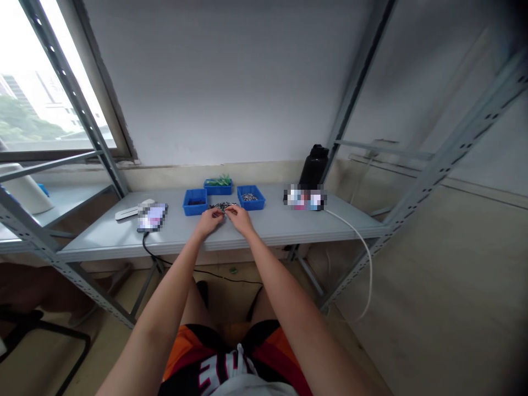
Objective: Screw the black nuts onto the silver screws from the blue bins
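On the grey shelf, my left hand (212, 220) and my right hand (240, 219) nearly meet at the fingertips. Both have their fingers pinched together, and whatever they hold is too small to make out. Just beyond the fingertips lies a loose pile of small dark and silvery parts (223, 206), perhaps screws. Around it stand several blue bins. The left bin (195, 210) has some dark bits at its bottom. Small silvery parts (249, 197) lie in the right bin (252, 205). Green strip-like pieces (220, 180) fill the back bin (218, 190).
A phone (152, 217) with a black cable and a white flat device (132, 212) lie to the left. At right stand a black bottle (314, 168) and a blurred-out device (305, 198) with a white cable (369, 258). Metal uprights (355, 82) frame the shelf (165, 242).
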Available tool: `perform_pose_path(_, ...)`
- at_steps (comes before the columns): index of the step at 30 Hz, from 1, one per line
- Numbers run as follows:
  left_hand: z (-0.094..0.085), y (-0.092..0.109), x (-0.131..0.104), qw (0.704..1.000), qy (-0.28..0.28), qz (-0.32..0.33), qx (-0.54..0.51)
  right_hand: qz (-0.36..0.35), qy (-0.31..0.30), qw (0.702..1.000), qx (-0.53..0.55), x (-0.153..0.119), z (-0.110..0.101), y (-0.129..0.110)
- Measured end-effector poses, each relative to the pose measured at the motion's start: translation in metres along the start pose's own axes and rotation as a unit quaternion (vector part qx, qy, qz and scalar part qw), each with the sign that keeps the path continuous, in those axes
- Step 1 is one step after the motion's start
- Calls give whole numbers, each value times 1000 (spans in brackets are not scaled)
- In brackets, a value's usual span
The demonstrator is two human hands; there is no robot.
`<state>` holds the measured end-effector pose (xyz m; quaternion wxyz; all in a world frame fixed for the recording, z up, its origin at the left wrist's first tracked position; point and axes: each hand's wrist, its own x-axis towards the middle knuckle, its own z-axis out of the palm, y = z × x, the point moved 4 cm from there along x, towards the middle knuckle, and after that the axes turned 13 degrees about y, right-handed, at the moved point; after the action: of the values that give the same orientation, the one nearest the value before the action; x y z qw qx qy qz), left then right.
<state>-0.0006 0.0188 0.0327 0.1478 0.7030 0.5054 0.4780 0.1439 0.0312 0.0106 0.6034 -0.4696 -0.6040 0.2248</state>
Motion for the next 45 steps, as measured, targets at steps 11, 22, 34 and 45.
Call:
perform_pose_path(11,-5,-4,2,997,74,-17,-6,3,3,999,-41,-1,1,1)
perform_pose_path(22,-5,-1,1,997,66,1,-25,-42,-64,989,-126,-7,8,-3)
perform_pose_path(34,-4,-6,2,997,76,-16,-30,18,16,999,-47,-1,2,6)
perform_pose_path(45,-4,-4,2,998,64,-15,-4,10,13,1000,-14,-1,1,4)
